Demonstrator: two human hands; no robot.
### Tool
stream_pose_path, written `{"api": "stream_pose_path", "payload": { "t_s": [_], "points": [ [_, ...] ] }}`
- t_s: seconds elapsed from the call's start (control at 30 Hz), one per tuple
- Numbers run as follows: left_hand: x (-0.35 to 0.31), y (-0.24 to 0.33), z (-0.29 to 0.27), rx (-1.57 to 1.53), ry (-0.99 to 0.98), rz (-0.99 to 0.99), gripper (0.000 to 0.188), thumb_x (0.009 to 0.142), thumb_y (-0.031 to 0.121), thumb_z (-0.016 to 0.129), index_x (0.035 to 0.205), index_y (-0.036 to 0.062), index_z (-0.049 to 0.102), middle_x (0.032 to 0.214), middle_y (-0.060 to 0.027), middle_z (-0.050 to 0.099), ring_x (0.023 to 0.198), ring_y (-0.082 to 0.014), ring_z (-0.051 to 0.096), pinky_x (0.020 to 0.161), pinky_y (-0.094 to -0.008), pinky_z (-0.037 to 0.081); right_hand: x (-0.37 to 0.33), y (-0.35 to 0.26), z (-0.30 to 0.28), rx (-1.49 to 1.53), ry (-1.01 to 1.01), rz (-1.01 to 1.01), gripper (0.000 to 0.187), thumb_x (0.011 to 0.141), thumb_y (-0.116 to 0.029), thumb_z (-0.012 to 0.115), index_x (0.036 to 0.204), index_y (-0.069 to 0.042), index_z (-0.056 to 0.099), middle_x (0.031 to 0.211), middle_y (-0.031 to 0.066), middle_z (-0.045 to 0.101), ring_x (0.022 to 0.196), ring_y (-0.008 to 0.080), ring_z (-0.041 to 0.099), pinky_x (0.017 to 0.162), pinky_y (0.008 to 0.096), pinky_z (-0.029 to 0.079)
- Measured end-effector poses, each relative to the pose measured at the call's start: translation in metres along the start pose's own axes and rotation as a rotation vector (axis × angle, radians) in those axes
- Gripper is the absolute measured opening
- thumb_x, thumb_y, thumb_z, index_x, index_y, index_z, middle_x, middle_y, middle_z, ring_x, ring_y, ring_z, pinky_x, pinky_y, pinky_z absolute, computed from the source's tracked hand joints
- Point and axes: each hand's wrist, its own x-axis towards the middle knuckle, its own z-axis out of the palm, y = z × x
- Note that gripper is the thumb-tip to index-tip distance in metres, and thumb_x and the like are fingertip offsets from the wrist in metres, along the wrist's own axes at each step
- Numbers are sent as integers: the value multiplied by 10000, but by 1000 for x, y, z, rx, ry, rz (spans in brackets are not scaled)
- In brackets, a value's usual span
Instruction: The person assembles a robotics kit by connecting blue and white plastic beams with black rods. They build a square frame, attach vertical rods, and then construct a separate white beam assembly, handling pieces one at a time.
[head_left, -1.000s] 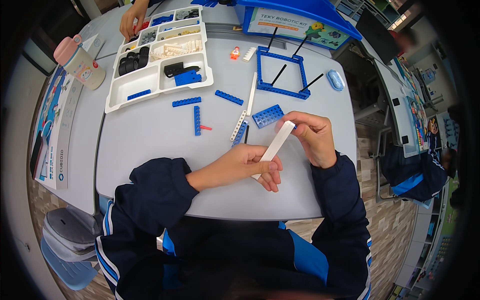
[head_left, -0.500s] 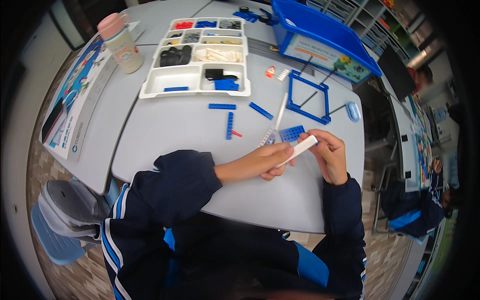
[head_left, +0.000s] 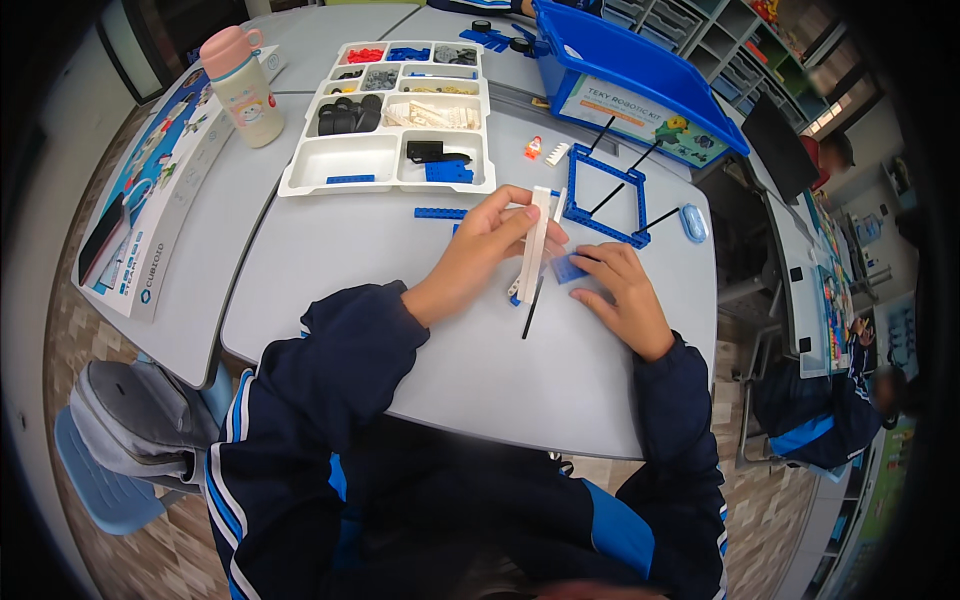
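Observation:
My left hand (head_left: pixel 488 245) grips a long white studless beam (head_left: pixel 537 232), which stands tilted up between thumb and fingers. At its lower end are a small blue piece (head_left: pixel 516 298) and a black axle rod (head_left: pixel 531 308); whether they join the beam I cannot tell. My right hand (head_left: pixel 622 292) has its fingers apart, the fingertips over a blurred blue studded brick (head_left: pixel 567 268). Behind my left hand lies a blue beam (head_left: pixel 438 213). A blue square frame (head_left: pixel 607 194) with several black rods rests beyond my right hand.
A white sorting tray (head_left: pixel 330 160) of parts stands at the back, beside a large blue bin (head_left: pixel 640 62). Near the frame are an orange-and-white figure (head_left: pixel 533 147) and a light-blue case (head_left: pixel 693 223). A pink-lidded bottle (head_left: pixel 242 90) and a printed box (head_left: pixel 165 200) are at left.
My left hand has moved up and leftward, turning the white beam from slanted to nearly upright. My right hand has let go of the beam's end and lowered to the blue studded brick.

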Motion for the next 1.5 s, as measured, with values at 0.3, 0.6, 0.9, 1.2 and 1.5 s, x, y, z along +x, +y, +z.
{"api": "stream_pose_path", "payload": {
  "t_s": [0.3,0.6,0.9,1.2,1.5],
  "points": [
    [1,-5,-6,263,116,117,204,1020,269,507,1083,79,544,1048,-81,713,848,-82,552,803,-259,427,17,-7,20,-142,16,-31,400,782,31,640,1179,-19,644,1139,124,614,1069,309,556,948,389,458],
    [-5,-10,2,272,129,34,218,982,246,616,1055,41,618,842,22,577,772,-64,497,738,-221,414,48,12,25,-243,-3,-121,301,768,-5,631,1067,-16,673,1021,87,589,933,259,590,826,371,503],
    [-8,-6,3,112,83,71,184,980,156,613,1101,18,593,873,-10,601,723,-64,549,662,-221,440,60,12,15,-200,225,-357,233,784,-6,641,1016,-7,660,1070,115,634,949,261,623,755,330,510],
    [-10,-3,7,57,53,128,158,977,123,614,1069,5,563,865,-24,604,678,-65,565,610,-222,442,52,-15,-4,757,162,293,130,887,-51,626,988,30,641,756,53,688,640,52,595,584,213,447],
    [-9,-4,4,108,50,123,176,1003,168,590,1066,5,567,848,-36,628,672,-75,581,604,-227,457,53,-23,-9,743,93,329,75,870,-40,625,889,31,636,703,52,689,615,60,608,559,199,459]
  ]
}}
